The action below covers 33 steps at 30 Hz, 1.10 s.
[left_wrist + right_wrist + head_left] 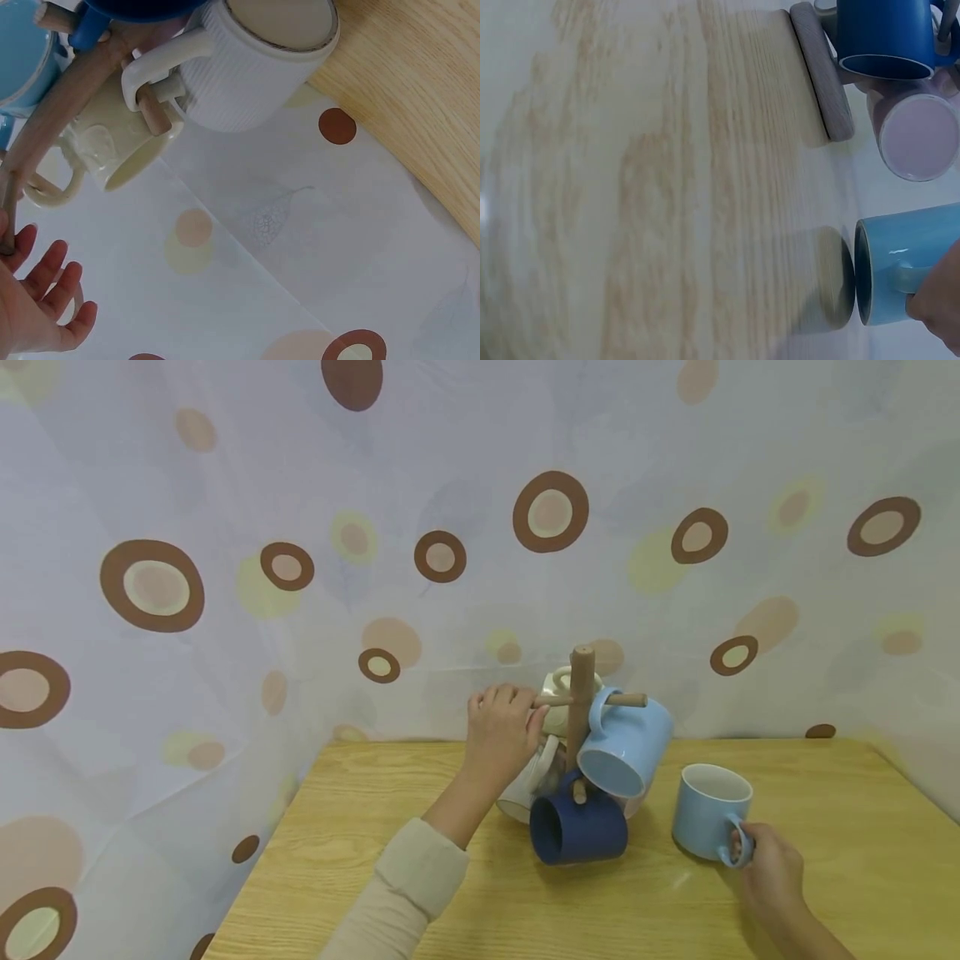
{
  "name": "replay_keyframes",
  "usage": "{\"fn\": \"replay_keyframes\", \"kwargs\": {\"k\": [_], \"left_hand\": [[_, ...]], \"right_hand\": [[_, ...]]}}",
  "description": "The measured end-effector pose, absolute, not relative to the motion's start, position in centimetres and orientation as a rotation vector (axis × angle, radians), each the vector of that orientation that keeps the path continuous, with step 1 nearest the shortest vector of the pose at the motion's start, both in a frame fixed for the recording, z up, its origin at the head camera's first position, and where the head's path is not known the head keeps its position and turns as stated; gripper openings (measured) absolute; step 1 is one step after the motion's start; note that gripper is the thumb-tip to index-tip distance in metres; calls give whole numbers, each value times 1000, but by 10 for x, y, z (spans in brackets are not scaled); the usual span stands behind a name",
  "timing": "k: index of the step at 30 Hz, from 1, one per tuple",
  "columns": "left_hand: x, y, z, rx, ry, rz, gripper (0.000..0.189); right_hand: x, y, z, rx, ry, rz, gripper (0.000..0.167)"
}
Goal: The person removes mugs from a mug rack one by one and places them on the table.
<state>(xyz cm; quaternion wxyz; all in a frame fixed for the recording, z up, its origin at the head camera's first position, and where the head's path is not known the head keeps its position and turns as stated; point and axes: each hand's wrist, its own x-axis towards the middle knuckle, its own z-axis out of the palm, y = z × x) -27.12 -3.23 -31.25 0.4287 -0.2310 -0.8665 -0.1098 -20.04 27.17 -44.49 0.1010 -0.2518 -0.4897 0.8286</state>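
Observation:
My left hand (501,731) pinches an upper left peg of a wooden mug tree (582,664) between thumb and index finger. In the left wrist view the other fingers (64,289) spread loosely. My right hand (772,870) grips the handle of a light blue mug (705,818), upright at the tabletop to the right of the tree. Several mugs hang on the tree: a second light blue mug (633,743), tilted mouth down, a dark blue mug (588,831) on its side in front, a ribbed white mug (247,71) and a cream mug (112,142).
A pale pink mug (919,135) hangs low, below the dark blue one in the right wrist view. The tree's wooden foot (821,75) stands on the wood-grain table (360,827). Behind rises a white cloth (450,635) with brown circles.

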Motion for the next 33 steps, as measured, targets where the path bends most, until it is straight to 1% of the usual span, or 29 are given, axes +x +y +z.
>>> {"fn": "replay_keyframes", "kwargs": {"k": [5,11,13,16,22,28,33], "left_hand": [[-272,-31,-314,-597,-2136,-290,16],[-273,-32,-314,-598,-2083,-261,16],[-274,-32,-314,-598,-2075,-247,16],[-275,-32,-315,-597,-2075,-233,16],[-277,-32,-316,-603,-2074,-225,16],[-277,-34,-317,-602,-2065,-210,16],[-277,-34,-317,-605,-2080,-213,17]], "right_hand": [[-195,273,-450,-649,-1650,2315,39],[-191,276,-449,-633,-2210,1978,32],[-191,279,-449,-609,-2347,1887,32],[-189,281,-450,-571,-2424,1803,33],[-186,281,-451,-543,-2468,1792,34],[-184,283,-449,-533,-2582,1783,40],[-184,282,-450,-541,-2597,1813,41]]}}
